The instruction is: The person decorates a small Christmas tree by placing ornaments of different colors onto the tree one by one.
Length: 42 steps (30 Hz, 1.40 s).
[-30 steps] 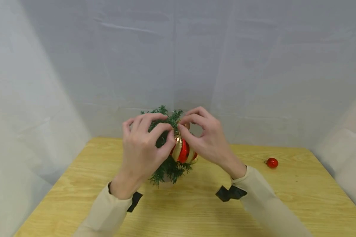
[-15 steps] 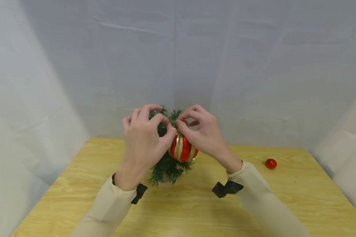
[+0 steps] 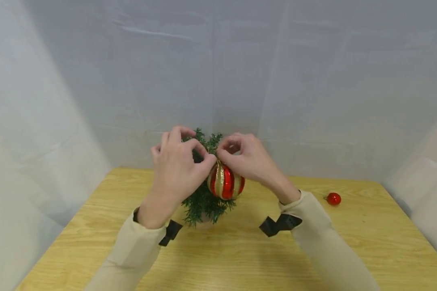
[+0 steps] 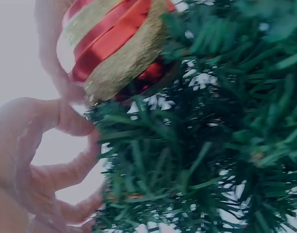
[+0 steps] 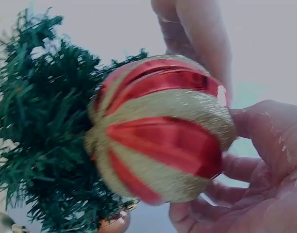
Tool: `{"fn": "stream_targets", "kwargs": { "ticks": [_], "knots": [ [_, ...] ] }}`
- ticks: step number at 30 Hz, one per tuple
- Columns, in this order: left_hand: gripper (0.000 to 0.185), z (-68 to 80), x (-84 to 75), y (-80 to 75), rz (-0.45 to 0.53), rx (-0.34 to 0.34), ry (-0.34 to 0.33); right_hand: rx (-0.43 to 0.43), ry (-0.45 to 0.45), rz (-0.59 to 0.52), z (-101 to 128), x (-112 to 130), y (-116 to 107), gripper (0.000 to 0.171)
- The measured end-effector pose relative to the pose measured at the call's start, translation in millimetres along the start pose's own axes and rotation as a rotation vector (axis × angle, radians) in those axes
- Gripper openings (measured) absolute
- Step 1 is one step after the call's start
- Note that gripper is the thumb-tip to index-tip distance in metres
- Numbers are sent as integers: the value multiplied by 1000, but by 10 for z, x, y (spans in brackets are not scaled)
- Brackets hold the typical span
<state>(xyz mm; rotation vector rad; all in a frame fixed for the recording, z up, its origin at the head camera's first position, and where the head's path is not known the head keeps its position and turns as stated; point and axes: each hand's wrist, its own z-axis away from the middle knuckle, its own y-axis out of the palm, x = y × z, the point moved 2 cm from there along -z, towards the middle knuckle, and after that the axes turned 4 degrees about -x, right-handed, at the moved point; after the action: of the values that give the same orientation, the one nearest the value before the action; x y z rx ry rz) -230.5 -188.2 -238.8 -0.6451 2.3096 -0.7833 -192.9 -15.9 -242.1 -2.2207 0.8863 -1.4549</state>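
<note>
The wooden table point(image 3: 240, 258) is carrying a small green tree point(image 3: 204, 202) near its far middle, and both hands are working at the tree's top, where a red-and-gold striped bauble point(image 3: 225, 182) is hanging against the right side of the branches. The left hand point(image 3: 176, 171) is curling its fingers round the upper sprigs from the left, thumb and forefinger meeting beside the bauble's cap; the right hand point(image 3: 249, 159) is pinching at that cap or its loop from the right — which of the two is too small to tell. In the right wrist view the bauble point(image 5: 160, 128) is lying sideways against the needles, fingers touching its far end. Doing this well seems to call for the left hand steadying one firm sprig while the right is easing the loop along it, letting the weight settle slowly — the ornament looks heavy for such a small tree. A little red ball point(image 3: 333, 198) is sitting well apart on the table's right
</note>
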Motion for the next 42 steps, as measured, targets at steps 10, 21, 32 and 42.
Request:
{"fn": "stream_targets", "kwargs": {
  "ticks": [10, 21, 32, 42],
  "knots": [
    [17, 8, 14, -24, -10, 162, -52, 143, 93, -53, -2, 27, -35, 17],
    [15, 20, 42, -13, 63, 187, -66, 246, 60, -81, 53, -24, -27, 18],
    [10, 58, 86, -19, 130, 152, -40, 242, 49, -97, 81, -33, -23, 16],
    [7, 138, 291, -130, 232, 54, 59, 226, 72, -124, 147, -65, -49, 19]
  ]
}}
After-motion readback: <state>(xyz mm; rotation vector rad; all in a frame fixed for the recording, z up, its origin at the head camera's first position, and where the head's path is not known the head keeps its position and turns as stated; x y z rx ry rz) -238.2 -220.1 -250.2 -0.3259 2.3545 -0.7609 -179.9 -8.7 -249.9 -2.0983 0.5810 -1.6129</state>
